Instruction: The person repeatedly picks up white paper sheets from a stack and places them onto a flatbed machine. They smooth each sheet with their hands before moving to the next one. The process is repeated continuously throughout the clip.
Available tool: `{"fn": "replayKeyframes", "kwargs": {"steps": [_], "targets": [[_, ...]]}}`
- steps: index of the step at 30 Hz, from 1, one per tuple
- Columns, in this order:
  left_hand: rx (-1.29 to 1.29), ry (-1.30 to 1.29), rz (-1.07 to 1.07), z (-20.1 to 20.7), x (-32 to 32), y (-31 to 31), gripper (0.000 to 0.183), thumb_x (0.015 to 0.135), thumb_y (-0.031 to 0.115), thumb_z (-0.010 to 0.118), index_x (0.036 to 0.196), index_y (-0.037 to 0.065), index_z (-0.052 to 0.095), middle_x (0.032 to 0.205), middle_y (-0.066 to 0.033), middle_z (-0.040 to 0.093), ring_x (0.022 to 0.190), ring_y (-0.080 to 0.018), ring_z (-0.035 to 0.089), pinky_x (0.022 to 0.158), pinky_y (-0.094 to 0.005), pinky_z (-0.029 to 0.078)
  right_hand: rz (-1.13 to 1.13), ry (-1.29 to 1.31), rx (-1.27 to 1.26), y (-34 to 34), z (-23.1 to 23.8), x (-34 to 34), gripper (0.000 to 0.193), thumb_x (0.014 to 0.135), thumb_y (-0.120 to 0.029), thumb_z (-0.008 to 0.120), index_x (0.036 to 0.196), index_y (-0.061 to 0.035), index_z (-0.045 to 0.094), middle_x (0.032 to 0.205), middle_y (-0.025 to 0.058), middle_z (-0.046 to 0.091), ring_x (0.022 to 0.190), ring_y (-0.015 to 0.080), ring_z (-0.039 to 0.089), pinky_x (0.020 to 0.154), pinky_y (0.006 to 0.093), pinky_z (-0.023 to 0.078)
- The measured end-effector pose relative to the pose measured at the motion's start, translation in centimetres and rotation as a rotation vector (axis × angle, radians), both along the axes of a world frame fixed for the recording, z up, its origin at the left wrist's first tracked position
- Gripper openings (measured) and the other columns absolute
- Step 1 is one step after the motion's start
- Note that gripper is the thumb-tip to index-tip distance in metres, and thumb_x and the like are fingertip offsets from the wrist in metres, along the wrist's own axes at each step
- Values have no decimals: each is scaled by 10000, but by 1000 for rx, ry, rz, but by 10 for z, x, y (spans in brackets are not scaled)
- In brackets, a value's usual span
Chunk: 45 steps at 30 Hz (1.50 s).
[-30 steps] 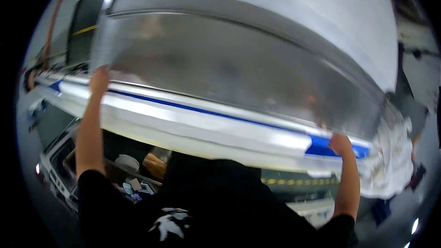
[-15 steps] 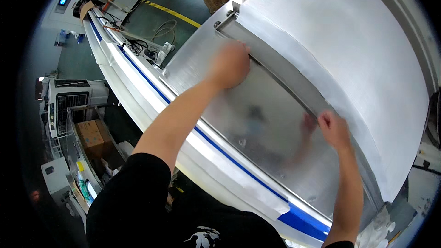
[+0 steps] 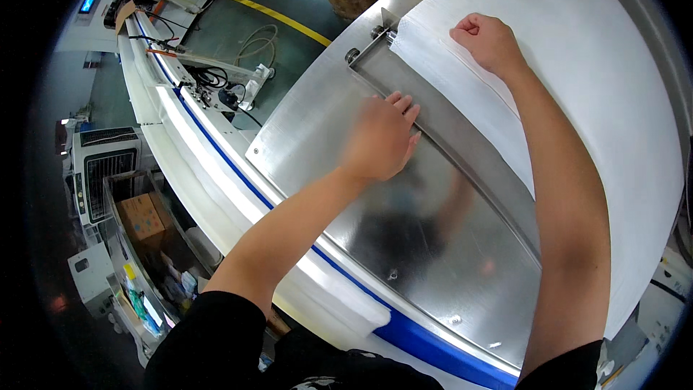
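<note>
"What stands farthest left?"

"A white air cooler [image 3: 108, 162], then a metal cart [image 3: 118, 235] with a cardboard box [image 3: 141, 217] in it."

"And beside those?"

"A long white padded edge [image 3: 206, 188] with a blue stripe [image 3: 433, 350]. Black cables [image 3: 208, 76] and a looped hose [image 3: 260, 47] lie beyond it. The left forearm [image 3: 281, 231] crosses it, hiding a stretch."

"How is the left hand [image 3: 381, 139]?"

"Fingers spread, at the metal panel's [image 3: 440, 267] thin ridge [image 3: 482, 186]; contact is unclear."

"The right hand [image 3: 491, 42]?"

"Curled, at a crease in the white sheet [image 3: 628, 108]; one cannot tell whether it pinches the cloth."

"Where is the sheet?"

"Right of the ridge, partly blocked by the right forearm [image 3: 567, 195]."
</note>
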<state>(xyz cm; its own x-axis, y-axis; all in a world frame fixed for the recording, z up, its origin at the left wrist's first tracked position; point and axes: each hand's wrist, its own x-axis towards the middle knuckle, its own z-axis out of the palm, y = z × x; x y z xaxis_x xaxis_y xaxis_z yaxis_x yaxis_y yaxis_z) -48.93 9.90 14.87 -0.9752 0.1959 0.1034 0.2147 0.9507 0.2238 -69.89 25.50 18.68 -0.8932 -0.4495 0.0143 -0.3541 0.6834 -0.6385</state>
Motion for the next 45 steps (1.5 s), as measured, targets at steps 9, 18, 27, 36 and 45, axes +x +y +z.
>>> {"fn": "replayKeyframes", "kwargs": {"steps": [9,18,27,36,45], "targets": [[84,17,7,1,-5,3,444,872,268,517,1274,90,456,1307,-106,449,1246,-279,391,1063,-453,255,-98,35,40,-1,-8,-3,219,791,-302,599,851,-106,673,793,63,677,747,230,641,702,350,504],[115,491,55,6,-101,-12,494,801,172,559,1276,93,446,1280,-111,474,1162,-316,448,999,-446,303,-168,93,80,2,-13,-2,220,788,-353,597,862,-164,682,787,55,679,754,250,644,699,370,509],[18,486,-48,-7,-126,-20,427,837,181,511,1262,165,476,1308,-54,479,1223,-240,434,1029,-431,298,-172,92,46,3,-15,-4,235,772,-369,609,852,-163,689,789,63,682,755,256,648,691,373,511],[15,441,32,-5,-101,-25,362,812,217,587,1161,148,525,1239,-34,513,1207,-228,444,1009,-415,316,-175,80,73,0,-14,-2,246,803,-359,595,876,-142,685,799,49,689,753,223,654,689,355,516],[-58,379,-118,16,-85,-38,361,761,204,653,1096,113,554,1222,-46,527,1187,-241,462,1012,-416,321,-97,45,-164,28,6,59,293,849,-386,551,894,-118,662,837,96,669,757,296,634,685,391,498]]}}
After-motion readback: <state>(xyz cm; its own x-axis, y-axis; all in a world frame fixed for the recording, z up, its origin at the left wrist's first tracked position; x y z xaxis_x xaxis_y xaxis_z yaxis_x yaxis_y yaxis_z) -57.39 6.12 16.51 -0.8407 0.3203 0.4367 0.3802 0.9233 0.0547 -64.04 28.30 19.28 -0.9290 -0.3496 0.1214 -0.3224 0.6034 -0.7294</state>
